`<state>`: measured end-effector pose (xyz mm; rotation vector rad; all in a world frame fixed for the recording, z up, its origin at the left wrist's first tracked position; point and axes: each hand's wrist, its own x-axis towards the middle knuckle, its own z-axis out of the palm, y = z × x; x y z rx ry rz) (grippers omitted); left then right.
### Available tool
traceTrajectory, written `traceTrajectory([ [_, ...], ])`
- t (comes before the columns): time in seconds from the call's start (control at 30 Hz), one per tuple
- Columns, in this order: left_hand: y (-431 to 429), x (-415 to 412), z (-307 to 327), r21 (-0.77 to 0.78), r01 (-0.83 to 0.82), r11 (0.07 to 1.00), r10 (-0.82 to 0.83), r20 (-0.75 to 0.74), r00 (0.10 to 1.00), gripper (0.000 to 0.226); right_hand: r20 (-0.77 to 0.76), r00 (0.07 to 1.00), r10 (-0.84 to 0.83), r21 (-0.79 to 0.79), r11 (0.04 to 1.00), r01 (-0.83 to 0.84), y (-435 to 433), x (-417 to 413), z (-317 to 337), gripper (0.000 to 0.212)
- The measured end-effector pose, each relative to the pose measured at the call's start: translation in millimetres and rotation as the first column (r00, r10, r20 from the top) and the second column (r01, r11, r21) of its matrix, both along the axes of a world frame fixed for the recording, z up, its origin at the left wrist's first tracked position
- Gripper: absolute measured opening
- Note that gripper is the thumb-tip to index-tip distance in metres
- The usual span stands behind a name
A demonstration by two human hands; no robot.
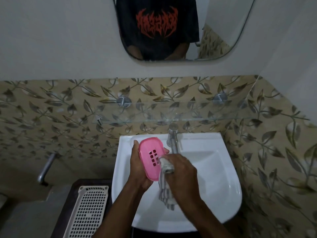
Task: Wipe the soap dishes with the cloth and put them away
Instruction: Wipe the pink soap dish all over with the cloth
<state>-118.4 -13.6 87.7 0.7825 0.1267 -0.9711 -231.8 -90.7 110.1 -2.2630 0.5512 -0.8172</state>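
1. Big picture first: the white ceramic wash basin sits under a clear glass wall shelf, and all the work is going on right above the bowl.
2. Over on the left, a beige perforated plastic tray lies on a dark stand. That may be where things get put away, but I can't say for sure.
3. The left hand is wrapped around the pink oval plastic soap dish, tilted up, drain slots facing us.
4. The right hand is closed on the grey-and-white striped cloth, bunched end pressed to the dish's lower right edge, tail dangling into the bowl.
5. To do this well, I'd say: push cloth into each slot, run the rim, then turn it over.
6. Writing? Only jagged red lettering on the black shirt in the rounded wall mirror, reversed and unreadable.
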Motion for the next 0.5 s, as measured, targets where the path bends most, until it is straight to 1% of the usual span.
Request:
traceTrajectory([
  [0.03, -1, -2, -1, 0.015, -0.006, 1.000, 0.006, -0.004, 1.000, 0.086, -0.012, 0.998, -0.062, 0.042, 0.997, 0.063, -6, 4, 0, 0.025],
  [0.1, -5, -5, 1, 0.041, -0.013, 0.999, 0.012, 0.006, 1.000, 0.085, -0.046, 0.989, -0.140, 0.038, 0.989, 0.142, -8, 16, 2, 0.022],
  [0.17, -12, -11, 6, 0.049, 0.037, 0.998, -0.039, 0.041, 0.998, 0.078, -0.013, 0.986, -0.166, 0.020, 0.986, 0.166, -5, 29, 6, 0.017],
  [0.2, -16, -15, 9, 0.060, 0.060, 0.996, -0.064, 0.064, 0.996, 0.072, 0.010, 0.983, -0.181, 0.042, 0.983, 0.180, -6, 35, 11, 0.016],
  [0.23, -19, -18, 11, 0.074, 0.071, 0.995, -0.077, 0.079, 0.994, 0.068, 0.025, 0.981, -0.194, 0.109, 0.976, 0.190, -10, 40, 15, 0.014],
  [0.27, -21, -20, 11, 0.072, 0.075, 0.995, -0.081, 0.089, 0.993, 0.065, 0.028, 0.980, -0.195, 0.229, 0.956, 0.184, -17, 43, 17, 0.011],
  [0.3, -23, -18, 12, 0.084, 0.073, 0.994, -0.082, 0.107, 0.991, 0.065, 0.026, 0.982, -0.187, 0.385, 0.908, 0.163, -24, 45, 17, 0.009],
  [0.33, -24, -15, 14, 0.106, 0.073, 0.992, -0.086, 0.122, 0.989, 0.064, 0.035, 0.983, -0.183, 0.542, 0.830, 0.135, -33, 42, 17, 0.010],
  [0.37, -24, -11, 15, 0.147, 0.044, 0.988, -0.063, 0.127, 0.990, 0.065, 0.055, 0.980, -0.192, 0.665, 0.739, 0.108, -42, 36, 16, 0.011],
  [0.43, -23, -2, 12, 0.279, -0.003, 0.960, -0.039, 0.145, 0.989, 0.070, 0.071, 0.971, -0.227, 0.794, 0.602, 0.083, -58, 15, 11, 0.013],
  [0.47, -21, 0, 8, 0.358, -0.012, 0.934, -0.049, 0.162, 0.986, 0.070, 0.057, 0.973, -0.224, 0.820, 0.567, 0.082, -63, 1, 9, 0.012],
  [0.5, -20, 1, 6, 0.421, -0.015, 0.907, -0.065, 0.175, 0.982, 0.069, 0.030, 0.978, -0.205, 0.825, 0.557, 0.091, -66, -13, 7, 0.008],
])
